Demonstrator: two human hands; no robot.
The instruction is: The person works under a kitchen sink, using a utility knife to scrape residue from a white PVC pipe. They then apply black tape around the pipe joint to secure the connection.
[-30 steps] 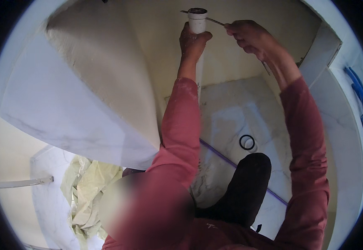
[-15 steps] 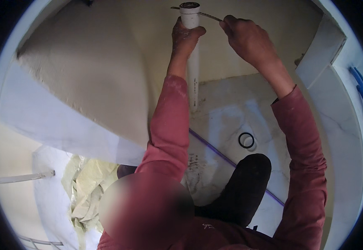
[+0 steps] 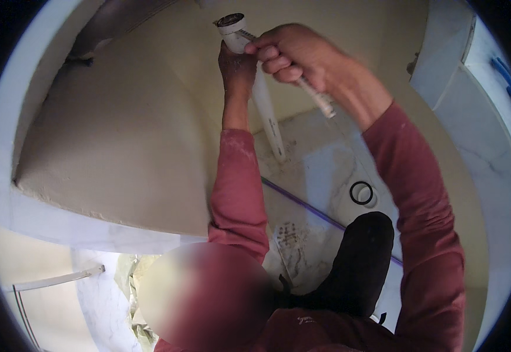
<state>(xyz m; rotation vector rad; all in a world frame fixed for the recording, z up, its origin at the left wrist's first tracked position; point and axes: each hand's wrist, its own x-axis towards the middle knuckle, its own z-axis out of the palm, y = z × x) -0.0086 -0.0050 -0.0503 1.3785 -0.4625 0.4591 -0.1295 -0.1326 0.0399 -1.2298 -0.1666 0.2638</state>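
Observation:
A white plastic pipe [image 3: 270, 120] stands on the marble floor, leaning slightly, its open collared top [image 3: 232, 23] dark inside. My left hand [image 3: 238, 73] is wrapped around it just below the collar. In my closed right hand [image 3: 290, 56] is a thin saw blade [image 3: 246, 36], its front part lying against the collar and its far tip showing on the other side. The blade's pale grip end [image 3: 326, 109] sticks out below my fingers. Part of the blade is hidden by my right fingers.
A black rubber ring [image 3: 361, 193] lies by a round white opening in the floor. A purple rod [image 3: 308, 205] crosses the floor beside my dark-clad knee [image 3: 367, 240]. Crumpled pale sheeting [image 3: 127, 281] is at lower left, and blue hoses [image 3: 506, 82] are at far right.
My right hand has moved left, close to the pipe, pushing the saw blade across it. The pipe's top has tilted a little left with my left hand still around it.

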